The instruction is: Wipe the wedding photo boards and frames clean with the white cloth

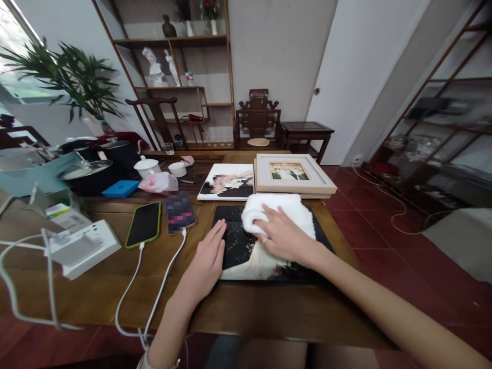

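Note:
A dark photo panel (238,251) with a pale, dress-like shape printed on it lies flat on the wooden table in front of me. My left hand (210,256) rests along its left edge, fingers stretched out and holding nothing. On the panel's upper right part, my right hand (282,233) grips and presses a folded white towel (295,212), which hides that part of the print. Just behind the panel are a white-edged photo print (230,192) and a light wooden picture frame (326,187) holding a small picture.
Left of the panel, two phones, one green-cased phone (144,225), are plugged into white cables (165,287). Beyond them sit a white box (92,251), a blue box (121,188), a black pan (86,177) and a white teapot (146,167). The table's right edge borders a red tiled floor (369,230).

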A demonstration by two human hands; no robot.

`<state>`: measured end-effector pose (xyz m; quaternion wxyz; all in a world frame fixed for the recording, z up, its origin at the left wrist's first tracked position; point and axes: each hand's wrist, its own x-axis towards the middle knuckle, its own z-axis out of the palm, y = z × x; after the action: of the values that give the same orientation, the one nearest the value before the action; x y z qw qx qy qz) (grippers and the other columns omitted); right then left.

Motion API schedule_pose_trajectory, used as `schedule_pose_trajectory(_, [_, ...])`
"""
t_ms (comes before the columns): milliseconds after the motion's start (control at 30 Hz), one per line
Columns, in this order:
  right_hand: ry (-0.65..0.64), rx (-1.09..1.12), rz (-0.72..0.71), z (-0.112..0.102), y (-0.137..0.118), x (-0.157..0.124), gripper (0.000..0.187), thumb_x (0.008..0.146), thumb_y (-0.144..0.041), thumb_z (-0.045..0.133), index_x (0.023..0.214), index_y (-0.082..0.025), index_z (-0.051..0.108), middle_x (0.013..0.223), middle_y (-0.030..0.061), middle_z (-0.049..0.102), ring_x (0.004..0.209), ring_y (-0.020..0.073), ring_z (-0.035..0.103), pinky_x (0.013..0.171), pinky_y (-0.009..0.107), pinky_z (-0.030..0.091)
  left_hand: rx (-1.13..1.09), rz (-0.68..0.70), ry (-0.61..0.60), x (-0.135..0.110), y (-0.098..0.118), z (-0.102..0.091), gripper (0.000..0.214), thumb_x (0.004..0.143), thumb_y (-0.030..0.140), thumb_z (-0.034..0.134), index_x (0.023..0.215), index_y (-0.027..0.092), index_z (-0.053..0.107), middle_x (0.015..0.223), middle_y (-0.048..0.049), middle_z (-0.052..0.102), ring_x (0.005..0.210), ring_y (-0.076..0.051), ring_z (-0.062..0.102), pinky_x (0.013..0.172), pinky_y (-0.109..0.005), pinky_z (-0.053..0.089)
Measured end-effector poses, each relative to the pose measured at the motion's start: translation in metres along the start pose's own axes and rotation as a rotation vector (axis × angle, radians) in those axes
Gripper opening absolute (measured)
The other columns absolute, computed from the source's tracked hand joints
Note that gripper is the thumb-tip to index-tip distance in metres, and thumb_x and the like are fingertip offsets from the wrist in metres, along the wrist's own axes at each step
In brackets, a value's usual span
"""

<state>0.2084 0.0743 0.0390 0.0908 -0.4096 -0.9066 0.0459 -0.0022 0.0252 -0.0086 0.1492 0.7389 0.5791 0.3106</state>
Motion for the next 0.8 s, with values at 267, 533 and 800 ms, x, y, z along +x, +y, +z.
schedule_pose_trajectory(267, [-0.092,0.094,-0.423,-0.001,-0.057,-0.023,0.028,0.085,-0.025,0.049,0.108,-0.019,0.063,0.142,0.0103,0.041,0.136,0.0363,0.019,0.106,0.064,0.014,-0.140,0.004,0.201,-0.003,0.008,-0.012,0.048,0.096,0.035,0.024,0.135,0.014,0.043,0.141,-0.0089,0.046,0.132,-0.018,0.039,0.111,-0.038,0.028])
schedule_pose_trajectory(533, [-0.095,0.227,-0.212,-0.011,-0.045,-0.059,0.027,0.086,-0.024,0.047,0.110,-0.022,0.060,0.133,0.0078,0.052,0.135,0.0254,0.027,0.110,0.050,0.019,0.071,0.106,-0.060,-0.006,0.006,-0.007,0.043,0.094,0.035,0.036,0.132,0.017,0.047,0.139,-0.0092,0.049,0.133,-0.021,0.037,0.109,-0.042,0.032])
schedule_pose_trajectory(800, [0.012,0.115,0.070,-0.016,0.001,-0.023,0.029,0.094,-0.026,0.037,0.109,-0.016,0.060,0.117,0.0141,0.060,0.115,0.0290,0.049,0.094,0.044,0.036,0.132,0.165,-0.030,-0.004,0.006,-0.004,0.037,0.093,0.029,0.040,0.126,0.017,0.053,0.132,-0.0097,0.056,0.132,-0.023,0.039,0.104,-0.045,0.038])
